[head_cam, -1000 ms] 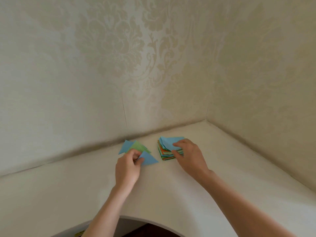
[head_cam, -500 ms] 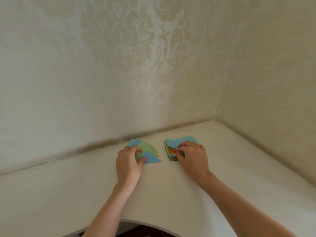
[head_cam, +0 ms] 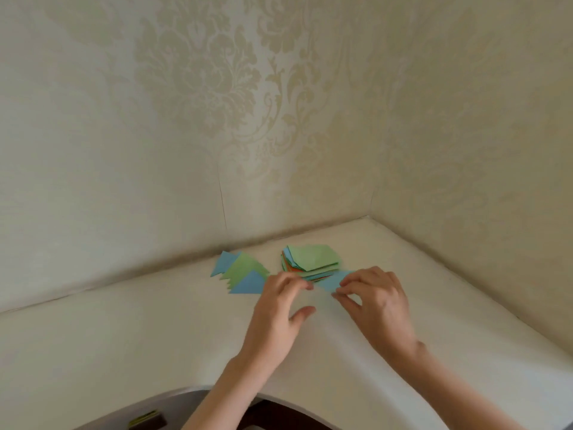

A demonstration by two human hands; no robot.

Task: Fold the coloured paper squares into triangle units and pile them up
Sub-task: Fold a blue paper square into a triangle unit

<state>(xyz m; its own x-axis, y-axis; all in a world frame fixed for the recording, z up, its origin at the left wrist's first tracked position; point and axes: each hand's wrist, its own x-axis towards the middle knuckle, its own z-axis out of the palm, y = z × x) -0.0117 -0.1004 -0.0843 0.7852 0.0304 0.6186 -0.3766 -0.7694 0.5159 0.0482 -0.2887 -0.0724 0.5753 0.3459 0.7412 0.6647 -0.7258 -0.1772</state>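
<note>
A stack of coloured paper squares (head_cam: 313, 259) lies near the wall corner, a green sheet on top with orange and blue edges showing below. To its left lies a fanned pile of folded triangles (head_cam: 243, 273), blue and green. A single blue sheet (head_cam: 330, 282) sits just in front of the stack, pinched between my two hands. My left hand (head_cam: 280, 308) holds its left end with fingertips, thumb spread apart. My right hand (head_cam: 375, 297) grips its right edge.
The cream table (head_cam: 124, 336) fills a corner between two patterned wallpapered walls. Its curved front edge runs along the bottom, with a small dark and green object (head_cam: 145, 421) below it at the lower left.
The blue top sheet has come off the stack, leaving green on top. My left hand left the triangle pile and moved right to the blue sheet; my right hand drew back toward me.
</note>
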